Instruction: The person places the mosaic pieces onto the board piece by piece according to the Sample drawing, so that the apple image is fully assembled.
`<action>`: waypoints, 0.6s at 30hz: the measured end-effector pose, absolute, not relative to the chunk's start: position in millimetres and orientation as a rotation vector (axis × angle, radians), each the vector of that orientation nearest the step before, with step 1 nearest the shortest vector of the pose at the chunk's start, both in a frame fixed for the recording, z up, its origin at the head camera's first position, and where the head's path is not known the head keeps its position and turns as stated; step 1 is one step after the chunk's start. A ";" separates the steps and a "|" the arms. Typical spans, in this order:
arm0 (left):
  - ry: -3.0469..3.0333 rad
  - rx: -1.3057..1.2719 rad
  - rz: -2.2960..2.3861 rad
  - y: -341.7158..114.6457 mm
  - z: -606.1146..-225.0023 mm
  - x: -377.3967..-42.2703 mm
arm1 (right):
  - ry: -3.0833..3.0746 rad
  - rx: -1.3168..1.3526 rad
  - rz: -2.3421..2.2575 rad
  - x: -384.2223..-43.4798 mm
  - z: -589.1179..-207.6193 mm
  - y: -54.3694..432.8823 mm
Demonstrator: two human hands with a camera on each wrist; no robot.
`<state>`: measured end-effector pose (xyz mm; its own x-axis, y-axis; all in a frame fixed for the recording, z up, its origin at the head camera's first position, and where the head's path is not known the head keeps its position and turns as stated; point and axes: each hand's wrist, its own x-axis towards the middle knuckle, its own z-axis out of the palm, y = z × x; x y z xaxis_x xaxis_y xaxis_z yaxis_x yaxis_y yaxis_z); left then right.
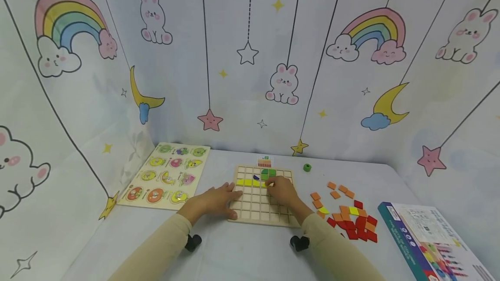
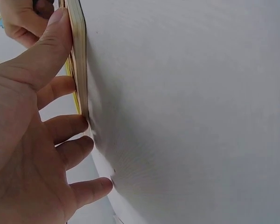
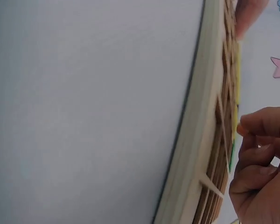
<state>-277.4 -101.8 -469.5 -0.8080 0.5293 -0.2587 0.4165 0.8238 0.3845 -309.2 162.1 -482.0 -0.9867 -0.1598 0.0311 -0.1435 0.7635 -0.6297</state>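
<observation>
A wooden grid board (image 1: 250, 215) lies on the white table, with yellow tiles (image 1: 246, 182) in a row across it and green tiles (image 1: 268, 172) behind them. Beside them is a small dark blue piece (image 1: 256, 177). My left hand (image 1: 212, 200) rests at the board's left side, fingers spread and thumb against its edge; the left wrist view shows the fingers (image 2: 67, 128) along that edge. Over the right end of the yellow row, my right hand (image 1: 283, 191) pinches a small orange piece (image 3: 242, 130), mostly hidden by thumb and fingertip.
Loose red tiles (image 1: 351, 224) and orange tiles (image 1: 335, 194) lie right of the board. A colourful box (image 1: 433, 237) is at the far right, a fruit picture board (image 1: 172, 185) at the left. Behind the grid stand a small picture card (image 1: 265, 161) and a green bead (image 1: 307, 167).
</observation>
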 end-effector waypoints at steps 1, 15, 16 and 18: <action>2.648 0.712 0.444 -102.1 -469.4 -277.7 | 2.911 -0.238 -1.074 -307.3 -481.7 165.6; 2.650 0.709 0.467 -102.9 -466.7 -275.4 | 2.189 0.547 -2.005 -258.0 -462.7 325.1; 2.647 0.712 0.472 -102.5 -466.5 -275.0 | 2.158 0.605 -2.038 -251.5 -462.2 339.5; 2.647 0.714 0.474 -101.6 -466.2 -274.6 | 2.136 0.694 -2.051 -240.4 -462.4 364.8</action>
<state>-274.6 -101.6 -466.2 -0.8085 0.5328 -0.2499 0.4131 0.8162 0.4039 -240.4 364.8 -462.4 -0.8910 0.2522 -0.3776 0.3875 -0.0111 -0.9218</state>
